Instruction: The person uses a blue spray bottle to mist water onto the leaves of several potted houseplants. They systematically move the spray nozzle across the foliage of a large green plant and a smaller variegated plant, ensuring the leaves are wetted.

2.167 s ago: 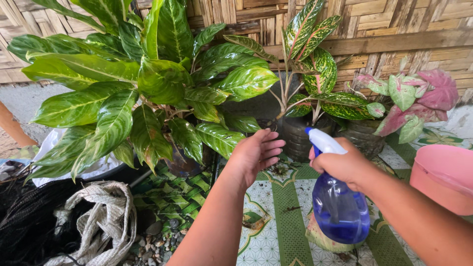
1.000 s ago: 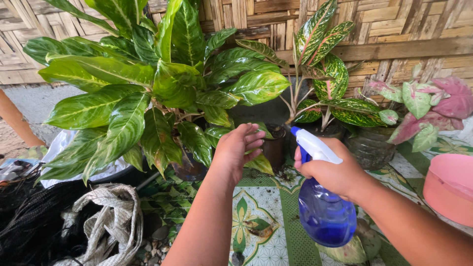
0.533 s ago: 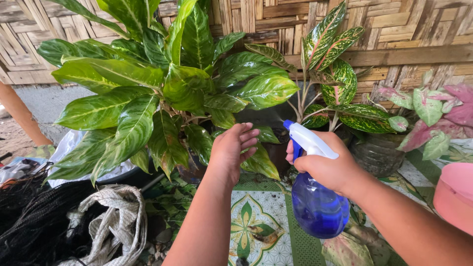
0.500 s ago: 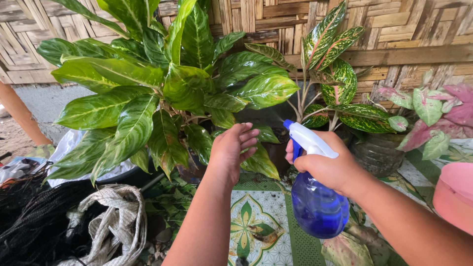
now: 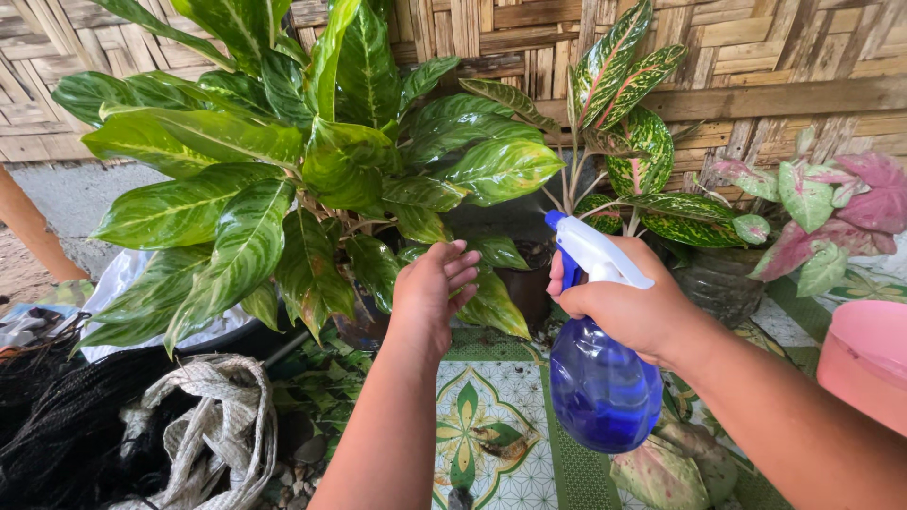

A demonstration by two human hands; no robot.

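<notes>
- Nearest, at 6 o'clock: patterned green-and-white mat (image 5: 491, 444) covering the surface, with a pale fallen leaf (image 5: 661, 477) lying at 5 o'clock.
- At 7 to 8 o'clock: bundle of grey-white woven rope (image 5: 213, 425) beside black netting (image 5: 57, 425).
- Right of centre, at 4 o'clock: right hand (image 5: 628, 312), grip wrapped tight around the neck of a translucent blue plastic spray bottle with a white trigger head (image 5: 605, 387), held above the mat, nozzle aimed toward 11 o'clock at the foliage.
- At centre: left hand (image 5: 430, 293), grip spread and loose, fingers (image 5: 461, 269) extended, touching or just under a low yellow-green drooping leaf (image 5: 496, 307); exact contact hard to tell.
- At 3 o'clock edge: round pink plastic tub (image 5: 864, 364).
- Further, from 9 to 12 o'clock: large potted plant with broad glossy green leaves streaked pale yellow (image 5: 312, 161), directly beyond the left hand.
- At 1 o'clock: slimmer plant with red-veined speckled leaves (image 5: 628, 123) in a dark pot (image 5: 524, 283).
- At 2 o'clock: pink-and-green leafed plant (image 5: 831, 203).
- Farthest, across 12 o'clock: woven bamboo wall (image 5: 756, 47).
</notes>
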